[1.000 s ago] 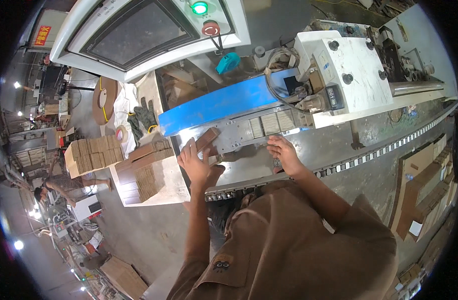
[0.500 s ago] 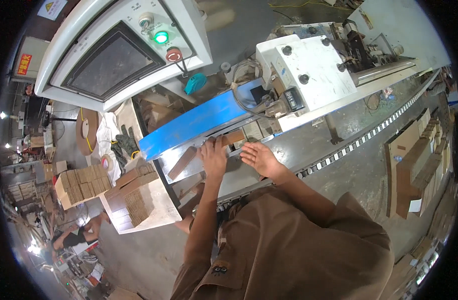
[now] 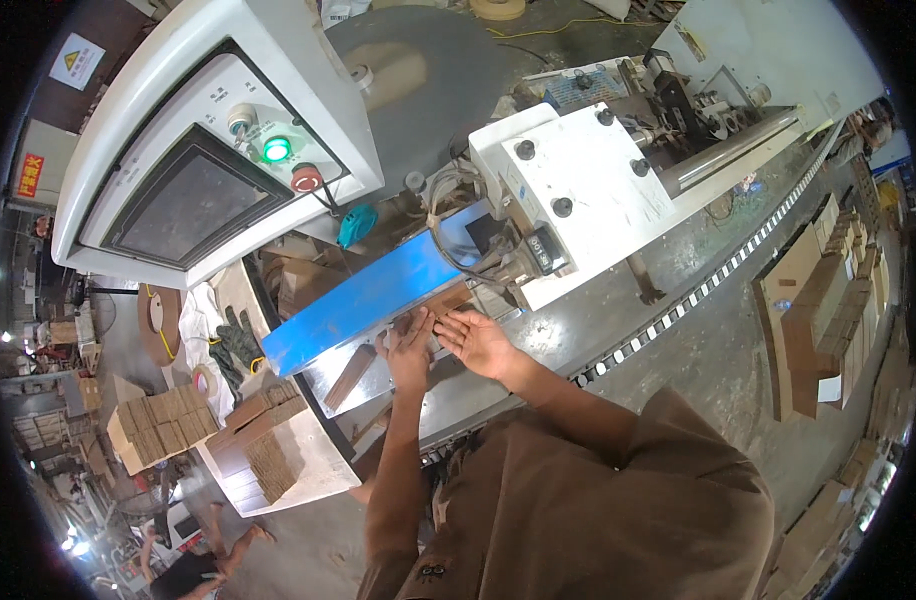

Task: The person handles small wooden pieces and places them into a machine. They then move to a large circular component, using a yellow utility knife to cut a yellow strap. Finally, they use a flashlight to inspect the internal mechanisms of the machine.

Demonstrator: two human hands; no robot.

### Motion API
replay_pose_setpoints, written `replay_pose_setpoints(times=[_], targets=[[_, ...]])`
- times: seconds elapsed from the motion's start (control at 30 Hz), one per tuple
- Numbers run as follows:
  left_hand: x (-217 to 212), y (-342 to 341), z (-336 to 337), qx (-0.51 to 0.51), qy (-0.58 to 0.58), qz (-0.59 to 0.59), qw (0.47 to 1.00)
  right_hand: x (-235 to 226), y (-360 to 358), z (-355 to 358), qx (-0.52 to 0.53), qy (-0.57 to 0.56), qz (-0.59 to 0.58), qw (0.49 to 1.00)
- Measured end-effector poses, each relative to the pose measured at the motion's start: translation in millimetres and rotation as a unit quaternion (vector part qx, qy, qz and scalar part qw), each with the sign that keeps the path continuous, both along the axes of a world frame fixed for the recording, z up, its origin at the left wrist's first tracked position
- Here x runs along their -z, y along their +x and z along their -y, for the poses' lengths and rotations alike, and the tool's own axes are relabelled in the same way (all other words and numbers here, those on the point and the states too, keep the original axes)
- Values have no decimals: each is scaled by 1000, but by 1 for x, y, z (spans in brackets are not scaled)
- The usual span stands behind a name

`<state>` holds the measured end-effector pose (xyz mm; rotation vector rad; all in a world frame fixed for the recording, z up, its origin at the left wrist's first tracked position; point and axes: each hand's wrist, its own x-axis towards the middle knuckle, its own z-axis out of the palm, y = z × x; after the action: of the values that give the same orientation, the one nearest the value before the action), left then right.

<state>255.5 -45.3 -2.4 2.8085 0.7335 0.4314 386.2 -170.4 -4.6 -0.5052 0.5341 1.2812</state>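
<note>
- My left hand (image 3: 408,348) is over the metal bed (image 3: 375,384), fingers bent at the near end of a brown strip (image 3: 448,299); I cannot tell whether they grip it or only press on it.
- My right hand (image 3: 478,345) is just beside it, half open with the fingers stretched out, the tips by the strip's near edge.
- That strip lies toward the right end of the bed, slanting along the far edge, where a long blue cover (image 3: 368,292) runs.
- A second brown strip (image 3: 349,377) lies loose near the bed's left end, apart from my fingers.
- Off the bed's right end stands the white machine housing (image 3: 578,190), with black knobs on top.
- Beyond the bed's far left corner is the control panel (image 3: 188,200), its green lamp (image 3: 277,150) lit beside a red button (image 3: 306,180).
- Past the bed's left edge, a pale side table (image 3: 314,446) carries a stack of brown pieces (image 3: 270,470) along its left part; dark gloves (image 3: 240,342) lie beyond its far edge.
</note>
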Motion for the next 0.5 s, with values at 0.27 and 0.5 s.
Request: replay_pose_setpoints(times=[0.27, 0.5], targets=[[6, 9, 1, -13, -3, -24, 1000, -4, 6, 12, 23, 56, -45, 997], [7, 38, 15, 25, -10, 18, 999, -2, 18, 27, 67, 23, -31, 997]])
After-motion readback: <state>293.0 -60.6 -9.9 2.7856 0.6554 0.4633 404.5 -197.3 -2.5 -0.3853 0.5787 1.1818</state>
